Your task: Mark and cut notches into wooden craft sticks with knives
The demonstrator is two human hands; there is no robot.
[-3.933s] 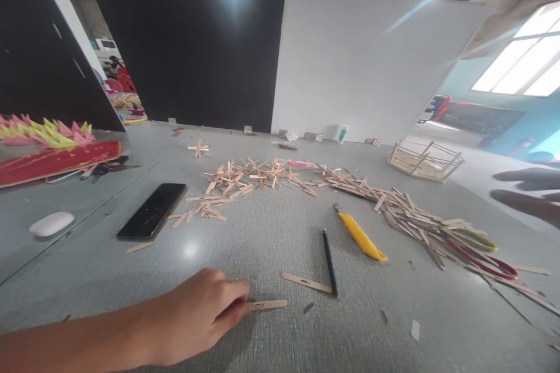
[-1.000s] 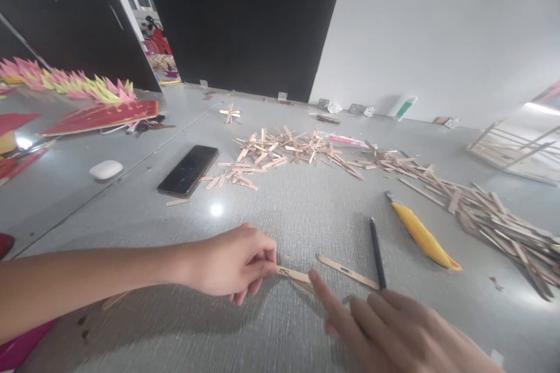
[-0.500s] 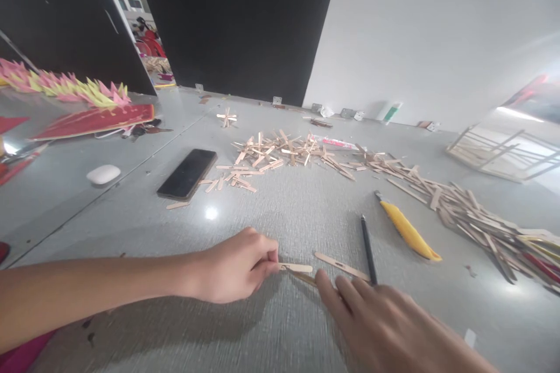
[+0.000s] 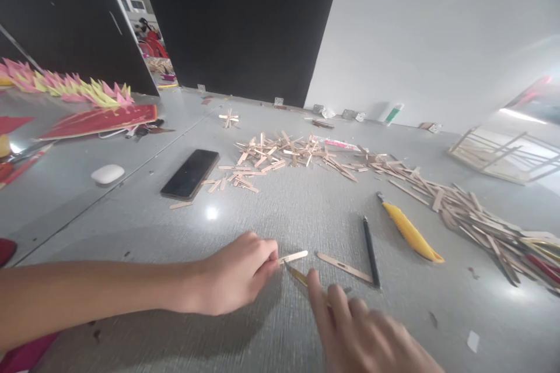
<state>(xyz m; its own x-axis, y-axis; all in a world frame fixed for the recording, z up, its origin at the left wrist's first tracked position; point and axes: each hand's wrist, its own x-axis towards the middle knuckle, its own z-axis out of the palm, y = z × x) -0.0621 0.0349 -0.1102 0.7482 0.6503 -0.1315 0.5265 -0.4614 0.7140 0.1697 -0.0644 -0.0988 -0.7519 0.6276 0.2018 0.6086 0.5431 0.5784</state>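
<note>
Between the thumb and fingers of my left hand (image 4: 236, 275) a wooden craft stick (image 4: 296, 256) is pinched, its rounded free end pointing right. My right hand (image 4: 363, 329) is closed on a slim brass-coloured craft knife (image 4: 299, 277), index finger stretched along it. The blade tip meets or nearly meets the stick just beside my left fingertips; contact is hard to make out. Just to the right lies a second craft stick (image 4: 343, 267) with a small slot cut in it. Its right end reaches a dark pen (image 4: 371, 250).
A yellow-handled tool (image 4: 409, 230) lies right of the pen. Cut stick pieces (image 4: 271, 154) are heaped farther back, with a long pile of sticks (image 4: 464, 215) at right. A phone (image 4: 190, 175) and a white case (image 4: 107, 173) are on the left. A stick frame (image 4: 503, 151) stands far right.
The held stick's free end has tilted up and away. My right hand has drawn a little left and nearer, and the knife now lies at a steeper angle.
</note>
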